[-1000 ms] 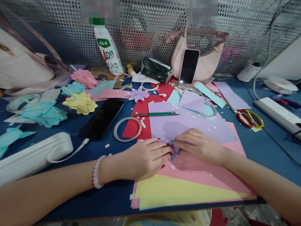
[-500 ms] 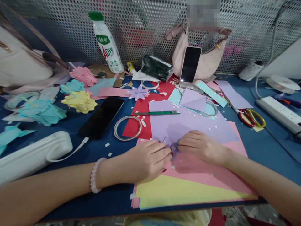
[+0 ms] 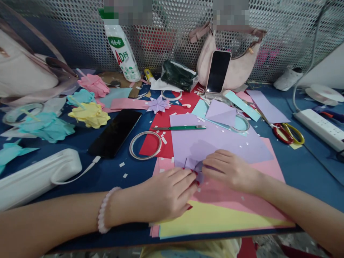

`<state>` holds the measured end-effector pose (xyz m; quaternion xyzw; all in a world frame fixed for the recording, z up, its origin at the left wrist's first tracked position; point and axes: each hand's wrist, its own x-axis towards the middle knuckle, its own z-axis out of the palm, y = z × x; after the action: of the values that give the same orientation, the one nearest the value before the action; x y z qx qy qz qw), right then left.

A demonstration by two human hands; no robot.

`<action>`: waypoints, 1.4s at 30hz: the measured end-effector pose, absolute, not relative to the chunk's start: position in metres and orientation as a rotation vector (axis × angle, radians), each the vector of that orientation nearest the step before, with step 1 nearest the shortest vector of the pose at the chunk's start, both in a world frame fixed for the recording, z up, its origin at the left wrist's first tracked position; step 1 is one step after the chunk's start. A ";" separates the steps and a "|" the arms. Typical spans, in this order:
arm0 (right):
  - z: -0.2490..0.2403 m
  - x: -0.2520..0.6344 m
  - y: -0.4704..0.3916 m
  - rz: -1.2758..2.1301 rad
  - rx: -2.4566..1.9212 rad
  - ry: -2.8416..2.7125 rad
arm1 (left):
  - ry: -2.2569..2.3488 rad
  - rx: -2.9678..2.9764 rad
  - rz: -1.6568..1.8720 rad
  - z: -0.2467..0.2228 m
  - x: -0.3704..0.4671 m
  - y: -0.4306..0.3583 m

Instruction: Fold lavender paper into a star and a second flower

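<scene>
A small folded purple paper piece lies between my hands, over a stack of pink, purple and yellow sheets. My left hand has its fingers closed on the near left side of the piece. From the right, my right hand pinches its other side, with the fingertips partly hidden behind the folds. A green craft knife rests on the purple sheet beyond my hands. Left of the knife is a roll of tape, partly over red paper.
Paper flowers, a black phone and a white power bank are on the left. Scissors and a power strip lie right. At the back stand a bottle, a propped phone and a pink bag.
My left hand has shifted slightly down, and its thumb has moved away from the folds. More of the folded purple piece shows between my hands. The camera view has shifted slightly.
</scene>
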<state>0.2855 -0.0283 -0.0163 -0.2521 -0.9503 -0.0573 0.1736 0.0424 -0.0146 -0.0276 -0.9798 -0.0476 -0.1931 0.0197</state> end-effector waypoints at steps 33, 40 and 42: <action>-0.026 0.272 -0.024 0.799 -1.195 -2.167 | -0.278 -3.286 -0.473 -0.030 0.040 0.008; -0.025 0.274 -0.023 0.840 -1.206 -2.192 | -0.209 -3.285 -0.561 -0.019 0.040 0.011; -0.025 0.273 -0.023 0.824 -1.207 -2.195 | -0.204 -3.297 -0.506 -0.019 0.040 0.012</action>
<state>0.2731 -0.0226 -0.0255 -0.4433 -0.8061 0.3024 0.2494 0.0398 0.0119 -0.0186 -0.9816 -0.0607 -0.1507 -0.0999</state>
